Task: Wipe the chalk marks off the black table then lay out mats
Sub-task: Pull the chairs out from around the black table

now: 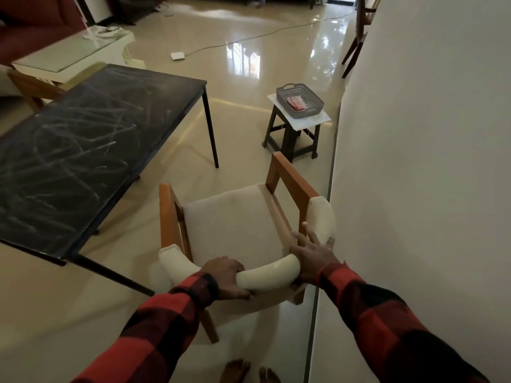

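Note:
The black table (83,150) stands at the left, its top covered in white chalk scribbles. In front of me is a wooden chair (235,225) with a cream seat and a curved cream backrest. My left hand (225,280) grips the middle of that backrest. My right hand (312,255) holds the backrest further right, with some fingers stretched over it. A grey basket (300,100) with red-and-white folded cloth inside sits on a dark stool (293,134) beyond the chair.
A white wall (428,161) runs close along the right. A glass-topped cream table (72,53) and another wooden chair stand behind the black table. A cable with a white box (177,55) crosses the glossy floor. My bare feet show at the bottom.

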